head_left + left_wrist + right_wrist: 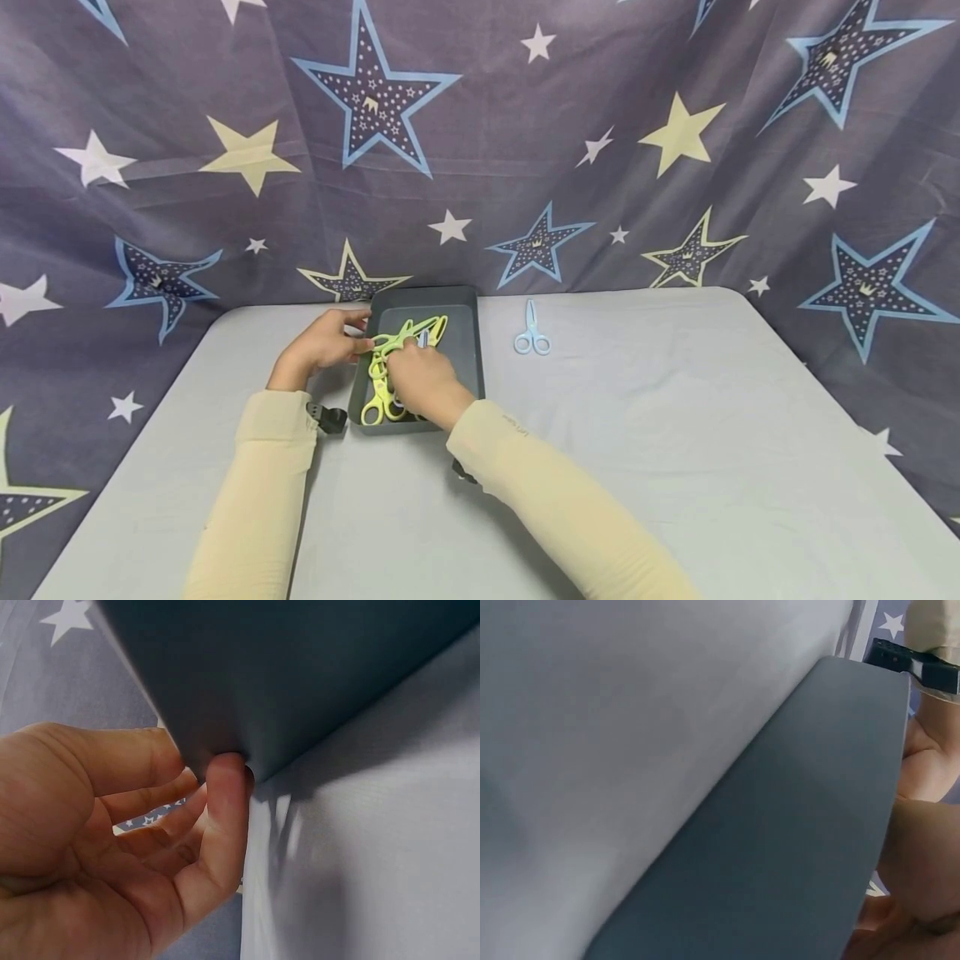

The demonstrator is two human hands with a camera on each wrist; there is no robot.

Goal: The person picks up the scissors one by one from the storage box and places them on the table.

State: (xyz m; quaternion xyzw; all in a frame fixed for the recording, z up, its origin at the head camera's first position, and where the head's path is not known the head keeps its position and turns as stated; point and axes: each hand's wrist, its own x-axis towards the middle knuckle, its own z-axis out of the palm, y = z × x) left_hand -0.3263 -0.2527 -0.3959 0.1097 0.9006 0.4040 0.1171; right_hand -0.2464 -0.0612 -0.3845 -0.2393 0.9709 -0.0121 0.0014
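A dark grey tray (467, 346) lies on the table with several pairs of yellow-green scissors (378, 392) heaped in its left part. My left hand (322, 346) holds the tray's left side; the left wrist view shows thumb and fingers pinching the tray wall (225, 682) at a corner. Over the heap, my right hand (426, 379) reaches down into the tray. Its fingertips are hidden in the head view, and the tray wall (780, 817) covers them in the right wrist view. Just beyond those fingers a light blue tip (423, 337) shows.
One pair of light blue scissors (531, 332) lies on the table to the right of the tray, blades pointing away. A pale cloth (637, 433) covers the table. Behind it hangs a dark star-patterned curtain (480, 158).
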